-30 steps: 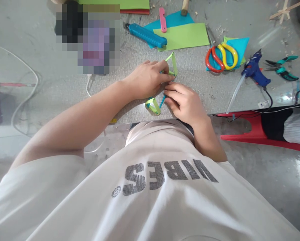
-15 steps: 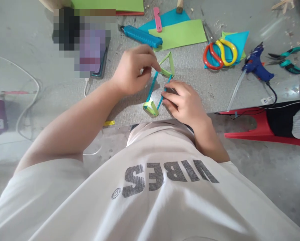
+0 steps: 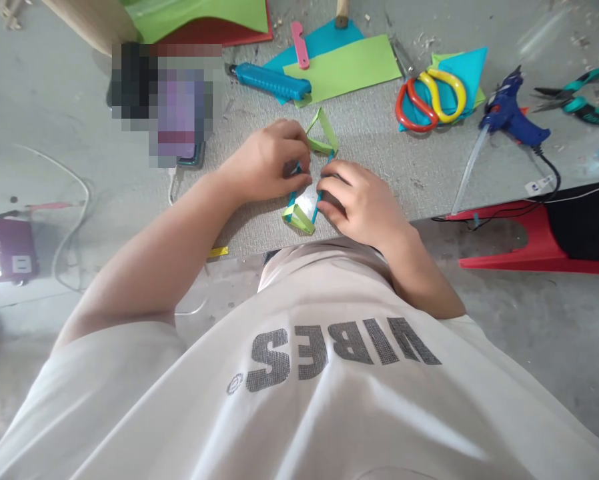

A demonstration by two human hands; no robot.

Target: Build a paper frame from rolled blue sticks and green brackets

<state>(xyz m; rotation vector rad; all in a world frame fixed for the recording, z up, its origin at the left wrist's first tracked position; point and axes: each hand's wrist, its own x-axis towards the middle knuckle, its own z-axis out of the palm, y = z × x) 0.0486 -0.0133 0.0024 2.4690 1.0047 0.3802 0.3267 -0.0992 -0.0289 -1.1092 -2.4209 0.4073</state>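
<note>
A small frame of folded paper strips lies on the table before me, with a green triangle (image 3: 320,133) at its far end, another green triangle (image 3: 299,219) at its near end, and blue strips (image 3: 315,210) running between them. My left hand (image 3: 277,163) is closed, its thumb and fingers bent in around the left blue strip. From the other side my right hand (image 3: 362,197) grips the right blue strip, fingers curled along it. The hands hide the middle of both strips.
Beyond the frame lie a blue box cutter (image 3: 272,81), a pink folding blade (image 3: 300,45) and green paper (image 3: 347,70). Scissors (image 3: 432,100), a blue glue gun (image 3: 514,113) and pliers (image 3: 577,100) lie to the right. A phone (image 3: 192,157) with a white cable is at left.
My left hand has come nearer to me, from the far green triangle down to the middle of the left blue strip. My right hand stays at the right strip. The view has shifted slightly.
</note>
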